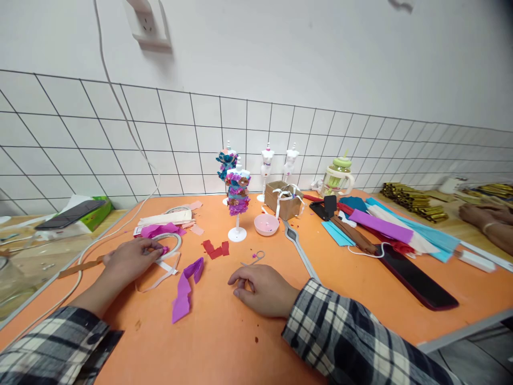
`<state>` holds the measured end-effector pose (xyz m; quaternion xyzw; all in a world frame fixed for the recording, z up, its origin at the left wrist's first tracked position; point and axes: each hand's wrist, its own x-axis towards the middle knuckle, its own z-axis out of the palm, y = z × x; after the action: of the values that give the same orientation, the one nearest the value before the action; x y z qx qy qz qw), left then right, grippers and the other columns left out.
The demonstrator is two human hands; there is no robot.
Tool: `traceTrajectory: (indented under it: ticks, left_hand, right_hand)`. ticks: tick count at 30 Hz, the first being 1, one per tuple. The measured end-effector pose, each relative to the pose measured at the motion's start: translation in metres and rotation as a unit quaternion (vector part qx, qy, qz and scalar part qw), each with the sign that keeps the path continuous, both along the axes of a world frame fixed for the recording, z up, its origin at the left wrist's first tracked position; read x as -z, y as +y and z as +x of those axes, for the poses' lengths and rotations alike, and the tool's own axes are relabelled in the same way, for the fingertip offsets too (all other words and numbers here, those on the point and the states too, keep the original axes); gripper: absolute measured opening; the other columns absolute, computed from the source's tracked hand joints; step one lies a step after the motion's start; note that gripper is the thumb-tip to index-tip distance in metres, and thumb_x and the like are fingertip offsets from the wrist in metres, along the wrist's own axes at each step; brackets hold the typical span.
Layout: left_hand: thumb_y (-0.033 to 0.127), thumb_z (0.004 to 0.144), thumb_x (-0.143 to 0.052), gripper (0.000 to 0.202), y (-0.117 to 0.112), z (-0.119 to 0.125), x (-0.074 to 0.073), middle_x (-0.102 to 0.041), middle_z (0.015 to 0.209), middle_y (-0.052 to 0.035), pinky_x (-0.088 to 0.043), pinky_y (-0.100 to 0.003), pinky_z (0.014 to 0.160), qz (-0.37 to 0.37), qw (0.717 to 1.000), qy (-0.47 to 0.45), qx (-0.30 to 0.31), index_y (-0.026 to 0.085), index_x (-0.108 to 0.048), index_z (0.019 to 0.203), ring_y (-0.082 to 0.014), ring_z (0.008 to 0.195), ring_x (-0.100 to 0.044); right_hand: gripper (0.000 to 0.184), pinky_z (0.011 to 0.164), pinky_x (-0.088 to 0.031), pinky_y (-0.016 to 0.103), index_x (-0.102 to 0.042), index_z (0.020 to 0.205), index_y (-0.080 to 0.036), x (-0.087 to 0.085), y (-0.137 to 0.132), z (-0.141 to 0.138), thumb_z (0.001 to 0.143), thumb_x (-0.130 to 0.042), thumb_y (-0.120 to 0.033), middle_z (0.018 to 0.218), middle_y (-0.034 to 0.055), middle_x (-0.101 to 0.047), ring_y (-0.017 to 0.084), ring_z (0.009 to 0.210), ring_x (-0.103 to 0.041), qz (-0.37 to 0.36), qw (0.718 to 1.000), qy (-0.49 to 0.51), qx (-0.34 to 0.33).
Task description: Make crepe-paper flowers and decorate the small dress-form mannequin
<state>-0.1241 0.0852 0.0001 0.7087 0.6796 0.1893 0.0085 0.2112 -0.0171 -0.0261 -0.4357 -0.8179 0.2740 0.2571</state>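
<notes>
My left hand point(134, 262) lies over a white ribbon roll point(176, 245), fingers closed together on a small crumpled pink paper piece point(165, 249) at its inner edge. My right hand point(266, 291) rests on the orange table with loosely curled fingers apart and nothing visible between them. Just beyond it is a thin wire loop point(260, 255) with a pink bit. A torn purple crepe paper strip point(184, 294) lies between my hands, with red paper scraps point(216, 250) farther back. A small mannequin point(238, 195) covered in purple, blue and brown paper ruffles stands ahead.
Behind are more mannequins point(267, 160), a cardboard box point(274, 199), a pink bowl point(266, 225) and a bottle point(336, 176). Crepe paper point(380, 225) and a phone point(417, 278) lie right. Another person's hands point(481, 214) are at far right. A white cable point(80, 272) runs along the left.
</notes>
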Motion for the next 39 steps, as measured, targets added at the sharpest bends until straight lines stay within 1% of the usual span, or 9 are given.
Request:
traceTrajectory:
  ticks: [5,9,14,19,25,30,34,37,39]
  left_hand:
    - [0.050,0.094,-0.044,0.050,-0.013,0.011,-0.011,-0.073,0.114,-0.0159,-0.040,-0.039,0.079,0.036,0.999,-0.010,-0.028,0.012,-0.071,0.109,-0.0364,0.108,-0.059]
    - [0.045,0.093,-0.047,0.044,-0.032,0.039,-0.013,-0.074,0.114,-0.0121,-0.046,-0.034,0.087,0.035,0.996,-0.047,0.060,0.014,-0.071,0.113,-0.0287,0.107,-0.063]
    - [0.050,0.089,-0.049,0.037,-0.073,0.098,-0.001,-0.078,0.094,-0.0046,-0.051,-0.030,0.082,-0.039,0.969,-0.165,0.181,0.024,-0.074,0.089,-0.0255,0.091,-0.068]
    - [0.044,0.088,-0.046,0.036,-0.101,0.134,0.004,-0.070,0.069,-0.0018,-0.049,-0.028,0.065,-0.136,0.924,-0.251,0.252,0.022,-0.068,0.070,-0.0214,0.068,-0.064]
    - [0.045,0.091,-0.042,0.039,-0.093,0.128,0.006,-0.064,0.066,-0.0006,-0.048,-0.028,0.064,-0.138,0.927,-0.225,0.268,0.021,-0.063,0.069,-0.0211,0.067,-0.061]
    - [0.042,0.093,-0.043,0.035,-0.077,0.114,0.016,-0.076,0.090,-0.0035,-0.051,-0.033,0.079,-0.114,0.949,-0.158,0.249,0.024,-0.072,0.089,-0.0253,0.088,-0.067]
    - [0.038,0.090,-0.050,0.029,-0.066,0.099,0.023,-0.074,0.116,-0.0094,-0.039,-0.051,0.100,-0.029,0.981,-0.013,0.191,0.025,-0.075,0.099,-0.0345,0.116,-0.059]
    - [0.036,0.089,-0.052,0.029,-0.066,0.093,0.023,-0.071,0.124,-0.0123,-0.027,-0.065,0.100,0.006,0.987,0.084,0.137,0.026,-0.073,0.107,-0.0414,0.126,-0.050]
    - [0.036,0.090,-0.053,0.028,-0.069,0.094,0.019,-0.071,0.122,-0.0124,-0.028,-0.064,0.097,0.025,0.984,0.114,0.135,0.027,-0.073,0.107,-0.0404,0.122,-0.053]
  right_hand:
    - [0.023,0.071,-0.041,0.026,-0.068,0.106,-0.023,0.005,0.002,0.000,0.085,-0.060,-0.021,0.086,-0.0018,-0.072,0.013,0.073,-0.060,0.005,1.000,0.001,-0.003]
    - [0.022,0.072,-0.041,0.026,-0.068,0.105,-0.023,0.005,0.002,0.000,0.084,-0.061,-0.020,0.085,-0.0020,-0.071,0.013,0.073,-0.059,0.001,1.000,0.000,-0.003]
    - [0.037,0.074,-0.044,0.027,-0.060,0.118,-0.022,-0.004,0.000,0.001,0.083,-0.069,-0.031,0.102,0.0024,-0.069,0.012,0.075,-0.057,-0.003,0.996,0.065,0.058]
    - [0.061,0.074,-0.047,0.027,-0.054,0.122,-0.022,-0.006,-0.003,-0.001,0.071,-0.081,-0.040,0.112,0.0041,-0.067,0.014,0.081,-0.059,-0.015,0.991,0.126,0.035]
    - [0.006,0.071,-0.046,0.024,-0.068,0.087,-0.018,0.003,0.004,-0.008,0.081,-0.066,-0.019,0.079,-0.0011,-0.067,0.011,0.072,-0.059,-0.077,0.985,0.149,0.049]
    - [0.013,0.065,-0.044,0.023,-0.065,0.092,-0.017,0.006,0.010,-0.003,0.079,-0.066,-0.017,0.076,-0.0015,-0.064,0.011,0.067,-0.056,-0.136,0.976,0.158,0.070]
    - [0.029,0.061,-0.039,0.022,-0.060,0.104,-0.021,0.005,0.006,0.001,0.076,-0.067,-0.018,0.077,-0.0035,-0.068,0.011,0.067,-0.057,-0.124,0.988,0.068,0.056]
    - [0.030,0.061,-0.035,0.023,-0.057,0.103,-0.022,0.002,0.003,0.002,0.074,-0.065,-0.018,0.078,-0.0042,-0.071,0.013,0.071,-0.060,-0.088,0.994,-0.011,0.055]
    - [0.025,0.060,-0.034,0.024,-0.058,0.097,-0.022,0.000,0.002,0.002,0.074,-0.064,-0.018,0.080,-0.0036,-0.072,0.014,0.074,-0.061,-0.065,0.995,-0.048,0.057]
